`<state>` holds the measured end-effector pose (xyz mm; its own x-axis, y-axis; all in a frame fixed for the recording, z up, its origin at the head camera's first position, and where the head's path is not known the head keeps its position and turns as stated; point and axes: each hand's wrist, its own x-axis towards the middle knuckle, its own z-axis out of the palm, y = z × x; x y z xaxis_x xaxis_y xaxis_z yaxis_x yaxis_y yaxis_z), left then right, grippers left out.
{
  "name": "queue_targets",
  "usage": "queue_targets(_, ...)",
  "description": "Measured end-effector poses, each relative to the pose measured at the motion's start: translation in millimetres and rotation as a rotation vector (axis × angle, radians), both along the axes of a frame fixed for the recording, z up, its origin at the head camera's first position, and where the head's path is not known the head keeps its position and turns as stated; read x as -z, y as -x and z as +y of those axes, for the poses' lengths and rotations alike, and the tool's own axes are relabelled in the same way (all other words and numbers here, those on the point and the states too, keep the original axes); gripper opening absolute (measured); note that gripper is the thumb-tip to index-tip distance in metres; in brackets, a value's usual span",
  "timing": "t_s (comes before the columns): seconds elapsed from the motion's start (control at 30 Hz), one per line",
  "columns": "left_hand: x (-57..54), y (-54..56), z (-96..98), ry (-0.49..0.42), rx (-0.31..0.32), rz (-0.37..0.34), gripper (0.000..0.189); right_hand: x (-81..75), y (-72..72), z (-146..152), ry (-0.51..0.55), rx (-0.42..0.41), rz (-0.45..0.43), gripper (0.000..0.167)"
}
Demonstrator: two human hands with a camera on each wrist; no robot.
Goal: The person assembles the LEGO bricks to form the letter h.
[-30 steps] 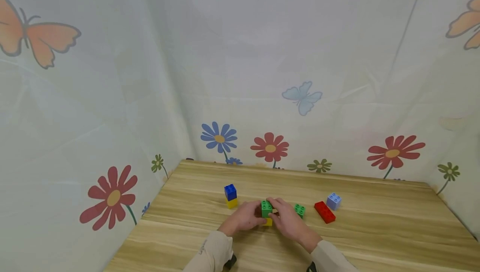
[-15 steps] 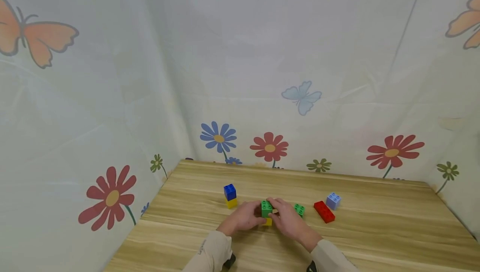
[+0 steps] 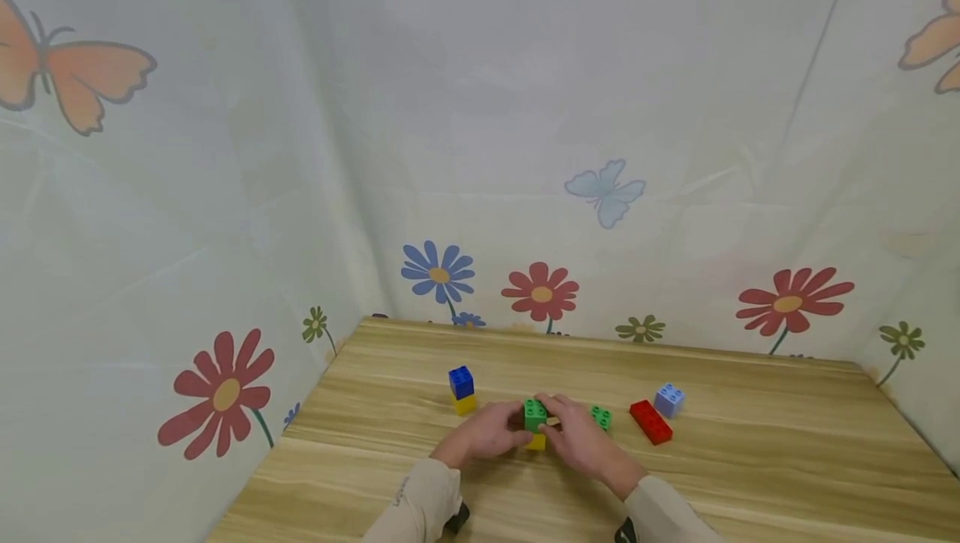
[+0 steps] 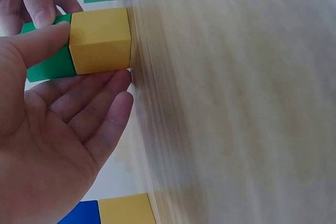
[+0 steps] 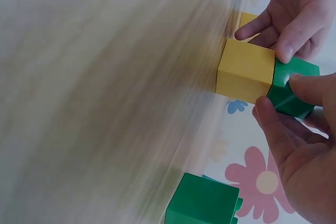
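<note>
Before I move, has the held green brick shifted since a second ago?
No: in the head view, the held brick shows no visible shift relative to the far edge of the table.

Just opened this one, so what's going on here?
A person's left grip and right grip both pinch a green block, which sits flush on a yellow block on the table. A blue block stands on another yellow block to the left. A second green block, a red block and a light blue block lie to the right.
</note>
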<state>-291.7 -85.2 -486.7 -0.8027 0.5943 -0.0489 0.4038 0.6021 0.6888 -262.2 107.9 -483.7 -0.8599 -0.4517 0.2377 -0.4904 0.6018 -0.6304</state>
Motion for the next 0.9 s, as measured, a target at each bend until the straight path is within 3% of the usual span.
queue_targets(0.17,-2.4,0.2,-0.9,-0.035,0.003,-0.055,0.031,-1.1,0.6,-1.0,0.000,0.004,-0.006,0.044)
queue_targets(0.9,-1.5,2.9,1.0,-0.028,-0.001,0.002,0.026,-4.0,4.4,0.1,-0.047,0.023,-0.021,0.046)
